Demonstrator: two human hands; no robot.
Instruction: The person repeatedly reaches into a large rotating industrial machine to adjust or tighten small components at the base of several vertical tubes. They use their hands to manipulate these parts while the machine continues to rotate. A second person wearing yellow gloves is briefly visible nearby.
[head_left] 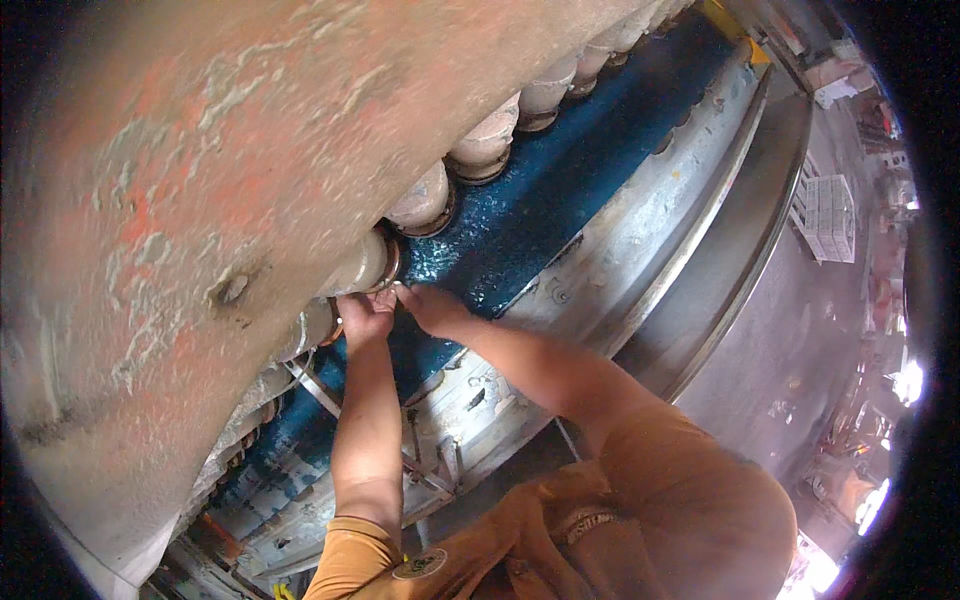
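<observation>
A row of pale, round-ended cylinders hangs from a big mottled panel, each with a dark rim at its lower end. Close against the rim of one cylinder [358,268], my left hand [367,318] is raised with its fingers curled inward. My right hand [436,309] meets it from the right, thumb and fingers pinched together beside the left fingertips. What lies between the fingers is too small to make out. A reddish-brown rim [391,258] shows just above my hands. Below them runs a wet, shiny blue surface [520,200].
The mottled beige and orange panel [200,180] fills the upper left. A worn metal ledge [620,230] borders the blue surface, with a grey trough [725,240] beyond it. Thin metal bars [428,470] stand by my left forearm. A white crate [826,215] sits at the far right.
</observation>
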